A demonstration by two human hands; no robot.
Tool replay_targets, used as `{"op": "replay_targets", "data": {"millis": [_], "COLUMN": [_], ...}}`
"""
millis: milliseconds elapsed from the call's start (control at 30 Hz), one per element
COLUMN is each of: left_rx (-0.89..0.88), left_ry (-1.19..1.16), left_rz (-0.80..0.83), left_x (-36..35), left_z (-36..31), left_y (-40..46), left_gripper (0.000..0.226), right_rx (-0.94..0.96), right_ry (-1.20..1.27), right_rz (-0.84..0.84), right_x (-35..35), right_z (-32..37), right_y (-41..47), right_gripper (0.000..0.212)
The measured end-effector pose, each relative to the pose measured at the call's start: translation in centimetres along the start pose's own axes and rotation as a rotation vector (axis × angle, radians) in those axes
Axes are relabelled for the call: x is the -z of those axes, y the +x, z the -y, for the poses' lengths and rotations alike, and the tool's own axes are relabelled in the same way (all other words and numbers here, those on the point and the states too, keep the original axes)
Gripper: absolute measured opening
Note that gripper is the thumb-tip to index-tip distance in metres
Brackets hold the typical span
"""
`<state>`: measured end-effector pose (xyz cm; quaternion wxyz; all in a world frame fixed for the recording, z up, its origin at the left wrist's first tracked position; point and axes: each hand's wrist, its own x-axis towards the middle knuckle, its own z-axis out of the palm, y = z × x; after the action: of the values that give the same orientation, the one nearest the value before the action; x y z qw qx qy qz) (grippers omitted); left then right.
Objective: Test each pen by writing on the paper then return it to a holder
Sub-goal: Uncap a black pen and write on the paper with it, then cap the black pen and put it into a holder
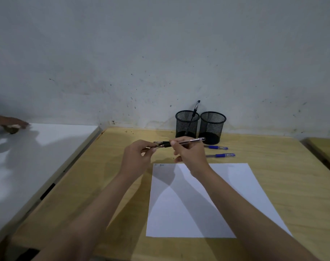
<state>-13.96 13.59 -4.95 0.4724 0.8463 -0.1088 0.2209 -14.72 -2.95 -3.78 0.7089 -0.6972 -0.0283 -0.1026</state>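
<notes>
Both hands hold one slim clear-barrelled pen (179,143) above the wooden surface (107,176): the right hand (190,153) pinches the barrel, the left hand (136,157) pinches its black cap end. Behind stand two round black mesh holders (213,127) (one holds a pen).

Both forearms extended forward; left hand (136,157) and right hand (188,153) raised, fingers curled, pinched on pen (179,143).

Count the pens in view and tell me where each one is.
4. One black pen stands in the left mesh holder; one pen is held in both hands; two blue pens lie on the table beside the paper. None seem hidden.
</notes>
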Motion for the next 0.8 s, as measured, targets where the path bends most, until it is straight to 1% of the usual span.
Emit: {"op": "replay_targets", "data": {"millis": [133,300,500,567,600,633,667,700,800], "left_rx": [-0.074,0.019,-0.096,-0.076,-0.063,-0.057,-0.053,-0.049,-0.056], "left_ry": [-0.042,-0.141,-0.124,-0.108,-0.087,-0.058,-0.027,-0.001,0.069], "left_rz": [0.010,-0.001,-0.041,-0.064,-0.079,-0.095,-0.108,-0.113,-0.084], "left_x": [0.3,0.8,1.5,1.2,1.1,0.9,0.8,0.8,0.9], "left_z": [-1.5,-3.2,-5.2,-5.6,-5.7,-5.8,-5.8,-5.8,-5.7], "left_y": [-0.3,-0.6,-0.3,0.1,0.5,0.8,1.2,1.5,2.1], "left_gripper": [0.014,0.016,0.016,0.017,0.017,0.017,0.016,0.016,0.015], "right_rx": [0.030,0.041,0.084,0.022,-0.037,-0.092,-0.099,-0.034,0.375], "right_ry": [0.043,0.125,0.230,0.241,0.217,0.166,0.085,-0.029,-0.375], "right_rz": [0.057,0.093,0.100,0.082,0.071,0.062,0.050,0.028,-0.083], "right_x": [0.1,0.4,0.6,0.3,0.1,0.0,0.0,0.1,0.9], "right_z": [0.8,1.6,3.2,3.5,3.6,3.7,3.6,3.4,3.4], "right_y": [-0.6,-1.2,-1.8,-1.8,-1.9,-1.9,-2.0,-1.9,-1.2], "right_gripper": [0.004,0.004,0.006,0.007,0.011,0.017,0.022,0.022,0.014]}}
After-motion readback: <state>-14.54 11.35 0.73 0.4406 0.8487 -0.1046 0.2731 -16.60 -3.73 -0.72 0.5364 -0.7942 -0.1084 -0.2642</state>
